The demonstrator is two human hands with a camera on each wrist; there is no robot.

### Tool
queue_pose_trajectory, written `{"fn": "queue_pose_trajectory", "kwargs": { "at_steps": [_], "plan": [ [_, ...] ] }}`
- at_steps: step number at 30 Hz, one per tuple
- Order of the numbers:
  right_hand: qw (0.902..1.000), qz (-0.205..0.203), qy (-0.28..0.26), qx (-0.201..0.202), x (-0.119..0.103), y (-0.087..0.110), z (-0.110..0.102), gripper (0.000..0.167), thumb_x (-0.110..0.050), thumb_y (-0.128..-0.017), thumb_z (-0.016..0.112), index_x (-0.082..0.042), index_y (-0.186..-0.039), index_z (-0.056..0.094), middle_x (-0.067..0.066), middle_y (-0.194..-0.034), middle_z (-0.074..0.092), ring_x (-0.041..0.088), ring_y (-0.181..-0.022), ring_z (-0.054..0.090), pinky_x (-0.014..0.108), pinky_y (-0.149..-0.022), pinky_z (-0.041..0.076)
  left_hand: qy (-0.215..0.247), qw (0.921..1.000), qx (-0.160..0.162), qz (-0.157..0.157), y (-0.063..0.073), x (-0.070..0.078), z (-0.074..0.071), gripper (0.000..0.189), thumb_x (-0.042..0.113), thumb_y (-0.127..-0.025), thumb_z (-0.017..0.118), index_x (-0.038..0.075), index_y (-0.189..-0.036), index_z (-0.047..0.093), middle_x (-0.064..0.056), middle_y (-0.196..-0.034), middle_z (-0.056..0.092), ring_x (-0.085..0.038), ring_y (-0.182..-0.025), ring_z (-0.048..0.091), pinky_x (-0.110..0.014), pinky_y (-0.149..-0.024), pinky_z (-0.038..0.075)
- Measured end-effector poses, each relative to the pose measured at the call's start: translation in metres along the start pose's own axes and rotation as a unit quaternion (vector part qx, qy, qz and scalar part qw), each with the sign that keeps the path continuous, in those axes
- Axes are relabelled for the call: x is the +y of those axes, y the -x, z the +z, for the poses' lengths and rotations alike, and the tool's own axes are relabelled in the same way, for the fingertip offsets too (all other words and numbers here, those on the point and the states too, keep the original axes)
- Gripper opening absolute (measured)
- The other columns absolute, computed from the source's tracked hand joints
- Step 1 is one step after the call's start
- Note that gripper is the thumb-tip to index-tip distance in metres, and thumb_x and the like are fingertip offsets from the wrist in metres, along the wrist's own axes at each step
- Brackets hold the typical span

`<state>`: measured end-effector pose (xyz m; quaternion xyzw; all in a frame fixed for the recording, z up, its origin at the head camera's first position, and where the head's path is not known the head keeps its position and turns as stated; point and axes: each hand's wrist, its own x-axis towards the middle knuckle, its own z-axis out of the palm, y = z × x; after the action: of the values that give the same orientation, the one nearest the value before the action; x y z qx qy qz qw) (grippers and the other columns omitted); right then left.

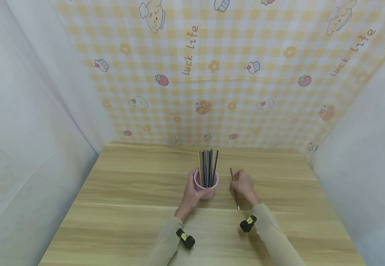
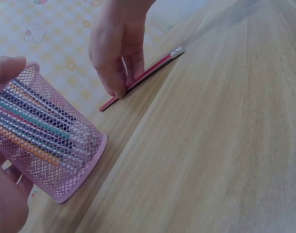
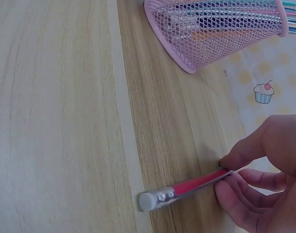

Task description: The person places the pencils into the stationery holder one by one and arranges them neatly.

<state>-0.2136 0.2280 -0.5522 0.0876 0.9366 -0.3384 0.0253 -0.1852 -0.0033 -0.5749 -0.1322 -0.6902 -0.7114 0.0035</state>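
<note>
My left hand [image 1: 192,194] is wrapped around a pink mesh pencil cup [image 2: 55,141], which stands upright on the table. Several pencils [image 1: 207,166] in different colours stick up from the cup. To the right of the cup, my right hand [image 1: 244,183] pinches a red-and-black pencil [image 3: 196,183] between thumb and fingers, around its middle. The pencil's white eraser end [image 3: 148,200] points back toward my body. It lies flat along the table or just above it; I cannot tell which. Part of its shaft is hidden by the fingers.
Underneath is a wood-grain table [image 1: 119,207]. A yellow checked cloth [image 1: 232,85] with cartoon prints hangs behind its far edge. White sheets [image 1: 39,111] close off the left and right sides. Each sleeve bears a black wrist camera [image 1: 186,239].
</note>
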Motion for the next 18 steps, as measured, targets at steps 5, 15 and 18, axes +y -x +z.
{"fn": "queue_pose_trajectory", "kwargs": {
  "at_steps": [5, 15, 18],
  "plan": [
    [0.9995, 0.001, 0.026, -0.019, -0.0030, 0.0018, -0.0018, 0.034, -0.002, -0.077, 0.068, 0.005, -0.108, 0.059, 0.020, -0.097, 0.068, 0.029, -0.082, 0.064, 0.034, -0.066, 0.058, 0.002, 1.0000, 0.001, 0.005, 0.0000, -0.0024, -0.0006, 0.092, 0.006, -0.077, 0.083, 0.010, -0.153, 0.032, -0.016, -0.154, 0.043, -0.035, -0.141, 0.043, -0.055, -0.123, 0.029],
    [0.9999, -0.011, 0.008, -0.009, -0.0044, 0.0032, -0.0040, 0.037, -0.013, -0.083, 0.070, 0.006, -0.112, 0.059, 0.021, -0.099, 0.068, 0.026, -0.078, 0.063, 0.029, -0.060, 0.051, -0.002, 1.0000, -0.002, 0.005, 0.0013, 0.0005, -0.0008, 0.093, 0.007, -0.077, 0.083, 0.008, -0.154, 0.031, -0.017, -0.154, 0.043, -0.037, -0.141, 0.043, -0.056, -0.123, 0.030],
    [0.9997, -0.013, -0.022, -0.005, -0.0092, 0.0038, -0.0092, 0.039, -0.015, -0.086, 0.069, 0.006, -0.117, 0.057, 0.023, -0.105, 0.068, 0.028, -0.081, 0.065, 0.030, -0.062, 0.055, -0.002, 1.0000, -0.002, 0.007, 0.0022, 0.0013, -0.0009, 0.092, 0.006, -0.077, 0.083, 0.009, -0.153, 0.031, -0.017, -0.153, 0.044, -0.036, -0.140, 0.044, -0.056, -0.122, 0.030]
  ]
}}
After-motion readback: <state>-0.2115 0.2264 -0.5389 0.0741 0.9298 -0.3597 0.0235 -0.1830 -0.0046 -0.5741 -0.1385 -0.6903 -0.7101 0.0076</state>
